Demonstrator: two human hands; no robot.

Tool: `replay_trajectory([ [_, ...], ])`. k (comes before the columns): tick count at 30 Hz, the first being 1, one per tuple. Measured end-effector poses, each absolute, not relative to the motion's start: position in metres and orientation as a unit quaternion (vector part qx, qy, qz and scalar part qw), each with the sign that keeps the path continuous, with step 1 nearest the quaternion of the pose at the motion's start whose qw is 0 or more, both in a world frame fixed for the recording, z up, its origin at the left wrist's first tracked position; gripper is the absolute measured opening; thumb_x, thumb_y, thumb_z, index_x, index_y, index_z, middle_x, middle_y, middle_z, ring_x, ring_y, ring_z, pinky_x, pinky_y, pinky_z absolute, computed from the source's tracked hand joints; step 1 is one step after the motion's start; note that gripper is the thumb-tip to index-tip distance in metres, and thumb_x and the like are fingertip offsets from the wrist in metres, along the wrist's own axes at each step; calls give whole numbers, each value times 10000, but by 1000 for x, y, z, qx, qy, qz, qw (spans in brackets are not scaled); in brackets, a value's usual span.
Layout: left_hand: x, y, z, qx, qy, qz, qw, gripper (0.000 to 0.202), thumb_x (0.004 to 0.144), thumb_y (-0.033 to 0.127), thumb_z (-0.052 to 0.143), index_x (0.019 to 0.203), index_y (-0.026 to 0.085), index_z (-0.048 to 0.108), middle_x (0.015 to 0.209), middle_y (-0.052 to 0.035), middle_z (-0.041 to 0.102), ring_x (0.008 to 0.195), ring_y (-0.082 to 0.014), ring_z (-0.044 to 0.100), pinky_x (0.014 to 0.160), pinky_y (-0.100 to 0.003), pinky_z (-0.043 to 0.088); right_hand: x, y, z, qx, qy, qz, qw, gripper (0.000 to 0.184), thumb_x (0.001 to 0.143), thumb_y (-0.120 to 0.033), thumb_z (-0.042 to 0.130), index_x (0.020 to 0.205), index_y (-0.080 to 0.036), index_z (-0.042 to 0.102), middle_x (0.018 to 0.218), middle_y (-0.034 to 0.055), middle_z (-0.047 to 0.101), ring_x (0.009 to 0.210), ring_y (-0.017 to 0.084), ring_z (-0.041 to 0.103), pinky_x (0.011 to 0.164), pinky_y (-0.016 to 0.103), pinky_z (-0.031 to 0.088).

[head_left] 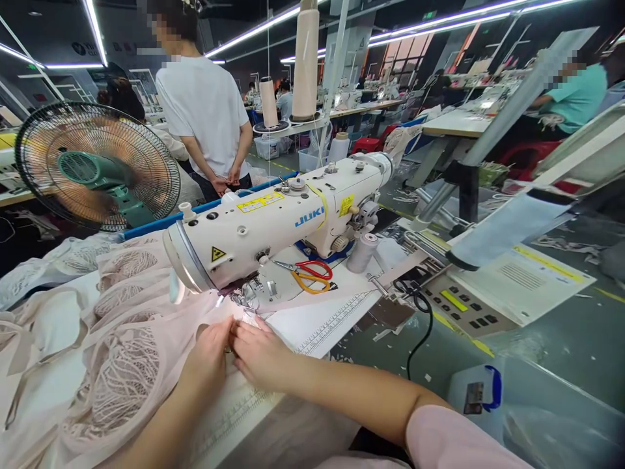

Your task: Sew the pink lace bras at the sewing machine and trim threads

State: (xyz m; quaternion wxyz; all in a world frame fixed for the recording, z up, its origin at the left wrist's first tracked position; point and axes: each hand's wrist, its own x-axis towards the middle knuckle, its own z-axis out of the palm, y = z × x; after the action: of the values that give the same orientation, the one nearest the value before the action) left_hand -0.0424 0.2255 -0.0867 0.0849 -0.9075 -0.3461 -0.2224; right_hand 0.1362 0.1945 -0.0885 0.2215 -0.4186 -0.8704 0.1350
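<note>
A pale pink lace bra [124, 365] is spread over the left of the table, its edge running under the head of a white sewing machine [278, 225]. Close in front of the needle area, my left hand [209, 352] pinches the bra's fabric. My right hand [261, 355] presses against it from the right, fingers closed on the same fabric. The thumbs and fingertips nearly meet, and the bit of cloth between them is mostly hidden. Scissors with red and orange handles [312, 277] lie on the machine bed, beside a grey thread spool [362, 253].
More lace pieces [63, 260] lie at the far left. A large fan [97, 166] stands behind them, near a person in a white shirt [205, 111]. Thread cones [306, 62] rise above the machine. At right are a control box [508, 286] and a plastic bin [537, 404].
</note>
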Motion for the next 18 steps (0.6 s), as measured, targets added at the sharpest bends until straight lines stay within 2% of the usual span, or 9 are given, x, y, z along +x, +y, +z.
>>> replay_trajectory([
  [6, -51, 230, -82, -924, -338, -179, 25, 540, 758, -4, 342, 1191, 192, 597, 1184, -84, 645, 1043, -208, 584, 865, -369, 523, 170, 185, -89, -386, -883, 165, 210, 374, 878, -296, 547, 1202, -111, 570, 1361, 129, 530, 1302, 253, 437, 1114, 432, 320],
  [18, -59, 248, -75, -928, -340, -153, 2, 555, 755, -24, 334, 1161, 216, 627, 1209, -71, 642, 1070, -198, 574, 898, -380, 516, 185, 178, -89, -361, -890, 161, 227, 325, 875, -290, 539, 1154, -131, 590, 1299, 114, 578, 1244, 218, 497, 1089, 363, 355],
])
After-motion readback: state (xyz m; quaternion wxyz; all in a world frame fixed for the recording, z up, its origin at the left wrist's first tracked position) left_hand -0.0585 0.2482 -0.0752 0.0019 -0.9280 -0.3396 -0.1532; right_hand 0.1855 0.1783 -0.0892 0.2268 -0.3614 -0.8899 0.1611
